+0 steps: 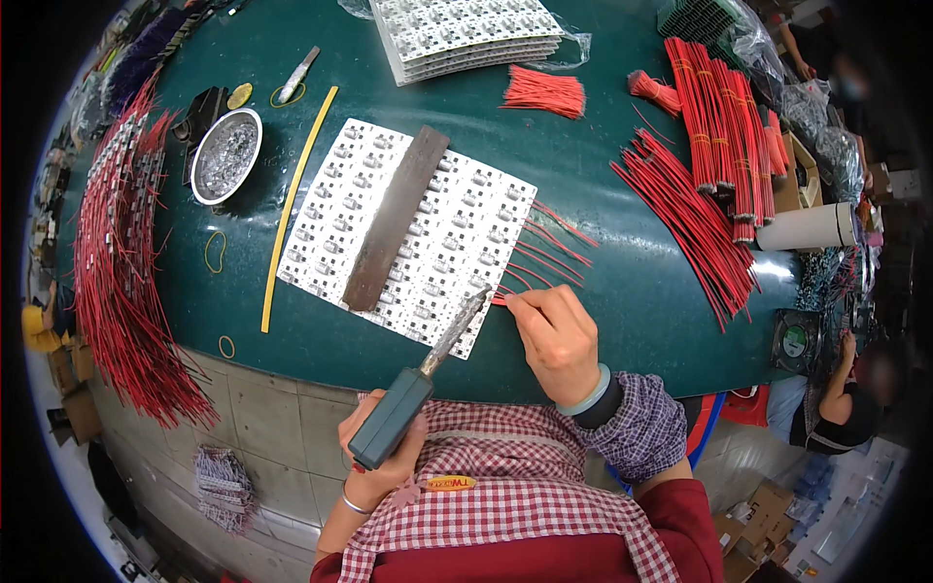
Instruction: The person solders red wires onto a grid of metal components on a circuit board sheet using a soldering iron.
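Observation:
My left hand [391, 474] is wrapped round the dark green handle of a soldering iron [394, 418]. Its long tip slants up and right to the lower right edge of a white circuit board panel [330, 209] covered in rows of small components. Just right of that tip, my right hand [556, 335] pinches the end of a red wire [500, 300] at the panel's edge. Several other red wires [552, 255] stick out from the same edge, farther up. A dark flat bar [397, 222] lies across the panel.
Loose red wires [680, 219] and tied bundles [714, 126] lie right. Stacked white panels [476, 58] and a short wire bundle [544, 91] are at the back. Left are a yellow strip [298, 209], a metal bowl [255, 146] and a wired-board pile [121, 233]. Another person [844, 398] sits far right.

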`<state>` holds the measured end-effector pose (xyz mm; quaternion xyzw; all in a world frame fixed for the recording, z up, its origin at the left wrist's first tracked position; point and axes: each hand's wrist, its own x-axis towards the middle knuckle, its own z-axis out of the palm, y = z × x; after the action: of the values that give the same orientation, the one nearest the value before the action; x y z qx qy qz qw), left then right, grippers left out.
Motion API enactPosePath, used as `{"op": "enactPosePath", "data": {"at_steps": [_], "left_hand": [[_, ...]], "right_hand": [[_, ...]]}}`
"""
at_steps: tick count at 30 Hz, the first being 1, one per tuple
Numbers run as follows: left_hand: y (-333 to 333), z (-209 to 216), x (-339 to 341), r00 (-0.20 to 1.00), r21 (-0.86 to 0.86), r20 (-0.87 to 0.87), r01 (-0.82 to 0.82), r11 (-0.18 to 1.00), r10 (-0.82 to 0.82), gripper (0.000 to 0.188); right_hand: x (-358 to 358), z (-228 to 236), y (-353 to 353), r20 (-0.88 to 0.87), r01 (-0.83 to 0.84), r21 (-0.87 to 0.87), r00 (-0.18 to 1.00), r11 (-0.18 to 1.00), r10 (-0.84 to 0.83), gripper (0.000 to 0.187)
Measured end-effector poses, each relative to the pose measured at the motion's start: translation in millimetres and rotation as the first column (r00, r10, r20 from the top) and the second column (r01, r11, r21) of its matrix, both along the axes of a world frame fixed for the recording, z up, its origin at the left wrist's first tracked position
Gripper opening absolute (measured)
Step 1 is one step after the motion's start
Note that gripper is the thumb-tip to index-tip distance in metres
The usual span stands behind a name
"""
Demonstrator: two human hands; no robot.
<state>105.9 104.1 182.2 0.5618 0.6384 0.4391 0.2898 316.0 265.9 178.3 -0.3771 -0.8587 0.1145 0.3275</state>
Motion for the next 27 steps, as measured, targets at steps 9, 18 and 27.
{"op": "enactPosePath", "data": {"at_steps": [9, 18, 27], "left_hand": [[-14, -3, 0, 0.998, -0.104, 0.055, -0.037, 0.994, 0.043, 0.023], [-17, 3, -4, 0.985, -0.067, -0.157, 0.067, 0.996, -0.076, 0.023], [-1, 14, 4, 1.000, -0.050, -0.014, -0.005, 0.999, 0.004, 0.021]], "right_hand": [[-3, 2, 0, -0.061, -0.002, 0.065, 0.998, 0.998, 0.006, 0.030], [-2, 0, -11, -0.076, -0.041, 0.026, 0.996, 0.999, 0.042, 0.030], [-2, -2, -11, -0.054, -0.045, 0.025, 0.997, 0.999, 0.046, 0.028]]}}
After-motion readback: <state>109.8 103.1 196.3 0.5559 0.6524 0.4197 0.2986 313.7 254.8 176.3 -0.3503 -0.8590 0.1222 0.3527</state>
